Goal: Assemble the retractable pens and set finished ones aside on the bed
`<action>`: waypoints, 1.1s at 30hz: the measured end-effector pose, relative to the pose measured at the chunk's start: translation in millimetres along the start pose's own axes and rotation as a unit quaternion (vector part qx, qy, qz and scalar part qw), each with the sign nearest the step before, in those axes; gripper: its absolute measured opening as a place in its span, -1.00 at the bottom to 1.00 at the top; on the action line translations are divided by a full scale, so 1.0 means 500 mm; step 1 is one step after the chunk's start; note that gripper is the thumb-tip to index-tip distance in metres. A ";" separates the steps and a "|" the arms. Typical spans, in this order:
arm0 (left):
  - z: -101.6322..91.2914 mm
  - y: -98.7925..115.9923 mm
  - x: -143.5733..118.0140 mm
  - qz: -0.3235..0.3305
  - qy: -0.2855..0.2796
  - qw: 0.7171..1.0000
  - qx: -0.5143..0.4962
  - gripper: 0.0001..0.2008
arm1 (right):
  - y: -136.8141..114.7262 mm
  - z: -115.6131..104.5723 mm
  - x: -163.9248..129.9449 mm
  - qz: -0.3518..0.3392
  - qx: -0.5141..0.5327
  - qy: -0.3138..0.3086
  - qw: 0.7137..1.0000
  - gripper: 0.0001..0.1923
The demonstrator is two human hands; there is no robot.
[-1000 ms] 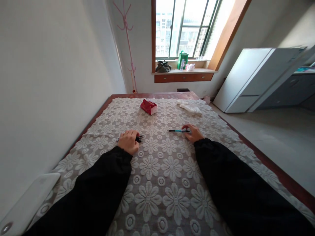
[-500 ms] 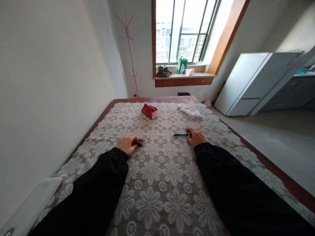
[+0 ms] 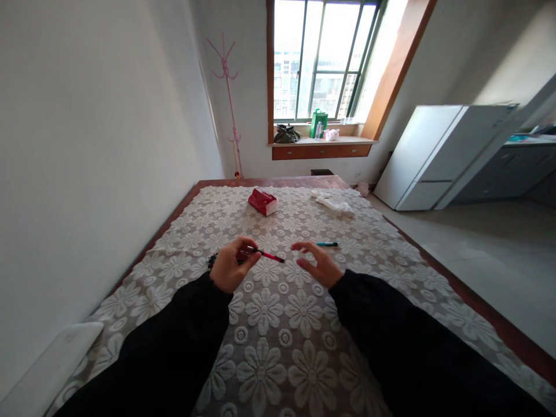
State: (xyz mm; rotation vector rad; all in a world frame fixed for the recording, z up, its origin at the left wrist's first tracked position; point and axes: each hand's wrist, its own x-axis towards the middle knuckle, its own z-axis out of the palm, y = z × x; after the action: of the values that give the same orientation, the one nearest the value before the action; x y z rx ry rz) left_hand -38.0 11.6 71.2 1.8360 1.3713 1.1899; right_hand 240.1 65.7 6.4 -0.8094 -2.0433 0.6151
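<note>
Between the thumb and fingers of my left hand (image 3: 234, 263) is a red and black pen (image 3: 273, 256), its far end pointing right. Dark pen ends (image 3: 212, 260) show just left of that hand, mostly hidden behind it. My right hand (image 3: 319, 263) is open, thumb and fingers apart, a short way right of the red pen's end and not touching it. A teal and black pen (image 3: 328, 244) lies on the flowered tablecloth (image 3: 267, 313) just beyond my right hand, partly covered by its fingers.
A red tissue packet (image 3: 263, 201) and a crumpled white plastic bag (image 3: 334, 204) lie farther back on the table. A white object (image 3: 56, 365) sits at the near left by the wall. Beyond are a pink coat stand (image 3: 230, 98), a window sill (image 3: 321, 141) with bags, and a white fridge (image 3: 421, 156).
My right hand has let go of the teal pen, left it on the cloth and moved left, opening. My left hand now holds up a red pen, with the dark pens behind it.
</note>
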 end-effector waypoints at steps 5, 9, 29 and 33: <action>0.057 -0.053 -0.019 -0.081 -0.045 0.991 -0.099 -0.60 | -0.036 0.063 -0.036 0.020 -0.093 -0.056 0.994 -0.76; 0.069 -0.101 -0.029 0.002 -0.052 0.997 0.048 -0.66 | -0.029 0.065 -0.044 -0.001 -0.177 -0.060 0.982 -0.69; 0.067 -0.123 -0.032 0.164 -0.097 0.950 0.248 -0.64 | -0.010 0.040 -0.024 0.026 -0.267 -0.184 0.946 -0.66; 0.066 -0.117 -0.033 0.160 -0.123 0.938 0.282 -0.60 | -0.004 0.041 -0.024 0.001 -0.246 -0.178 0.953 -0.69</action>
State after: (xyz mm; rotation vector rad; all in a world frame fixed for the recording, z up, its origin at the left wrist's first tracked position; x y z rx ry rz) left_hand -36.4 17.7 2.5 2.5913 1.3942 0.7017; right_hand 227.5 52.9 -9.3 -1.0426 -2.5809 0.2580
